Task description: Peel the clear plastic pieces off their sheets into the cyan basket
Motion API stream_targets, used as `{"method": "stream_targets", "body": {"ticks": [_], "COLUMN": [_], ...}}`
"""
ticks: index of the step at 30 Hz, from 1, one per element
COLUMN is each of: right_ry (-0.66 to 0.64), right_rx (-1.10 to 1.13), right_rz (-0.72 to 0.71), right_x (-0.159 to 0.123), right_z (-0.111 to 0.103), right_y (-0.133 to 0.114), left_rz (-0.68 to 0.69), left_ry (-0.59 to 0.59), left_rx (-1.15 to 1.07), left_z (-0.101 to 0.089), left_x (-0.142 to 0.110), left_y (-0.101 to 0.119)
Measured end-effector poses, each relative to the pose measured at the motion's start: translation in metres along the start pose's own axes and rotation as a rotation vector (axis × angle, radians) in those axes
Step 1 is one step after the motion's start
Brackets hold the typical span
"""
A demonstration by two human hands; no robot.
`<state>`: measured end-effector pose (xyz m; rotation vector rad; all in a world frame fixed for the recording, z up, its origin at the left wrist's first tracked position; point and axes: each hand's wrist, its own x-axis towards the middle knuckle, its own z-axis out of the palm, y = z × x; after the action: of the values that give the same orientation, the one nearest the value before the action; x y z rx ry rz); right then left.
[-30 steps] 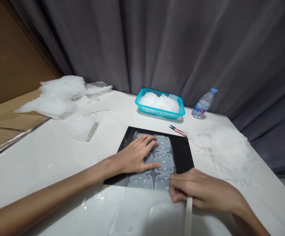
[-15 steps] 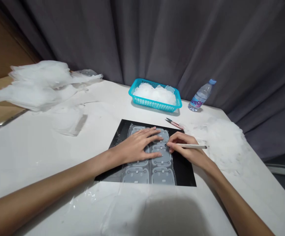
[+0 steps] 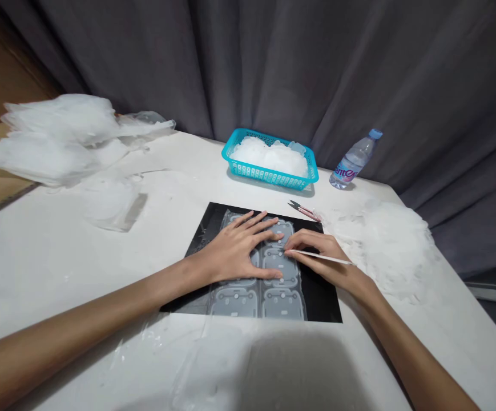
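Note:
A translucent moulded sheet point(image 3: 282, 305) with several rounded rectangular panels lies on a black board point(image 3: 322, 297). My left hand point(image 3: 241, 245) rests flat on the sheet, fingers spread, covering its upper left panels. In a pinch, my right hand point(image 3: 322, 251) holds a slim white pen-like tool point(image 3: 322, 257), whose tip is hidden by the fingers. Those fingertips are at the sheet's right column, near the gap between the upper and middle panels. Just beyond the board lie thread snips point(image 3: 305, 211) with pinkish handles.
A blue basket point(image 3: 269, 180) of white translucent pieces stands at the back, with a water bottle point(image 3: 350, 162) to its right. White film scraps point(image 3: 397, 240) lie at the right. A stack of white sheets point(image 3: 59, 137) sits at the far left, beside a loose clear piece point(image 3: 113, 205).
My right hand has shifted slightly left, and the tool has turned so its back end points lower. My left hand's fingers are spread wider. The view has tilted a little.

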<state>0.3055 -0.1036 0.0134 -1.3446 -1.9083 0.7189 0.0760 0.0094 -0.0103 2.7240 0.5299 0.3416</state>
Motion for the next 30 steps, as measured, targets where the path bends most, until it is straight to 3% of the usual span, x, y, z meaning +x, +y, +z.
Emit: {"method": "stream_targets", "body": {"ticks": [10,17,22,30], "right_ry": [-0.007,-0.094,0.022,-0.018], "right_rx": [-0.044,-0.218,-0.131,-0.113], "right_rz": [0.005,-0.074,-0.001,-0.033], "right_x": [0.0,-0.004,-0.009,-0.006], "right_z": [0.003,-0.007,-0.012,-0.001], "right_y": [0.0,-0.01,-0.007,-0.002], "left_rz": [-0.001,0.005,-0.001,-0.001], "left_ry": [-0.009,-0.017,-0.037,-0.031], "left_rx": [0.007,0.002,0.008,0.011], "left_z": [0.001,-0.002,-0.003,0.001], "left_x": [0.001,0.001,-0.001,-0.001], "left_y": [0.0,0.003,0.004,0.0]}}
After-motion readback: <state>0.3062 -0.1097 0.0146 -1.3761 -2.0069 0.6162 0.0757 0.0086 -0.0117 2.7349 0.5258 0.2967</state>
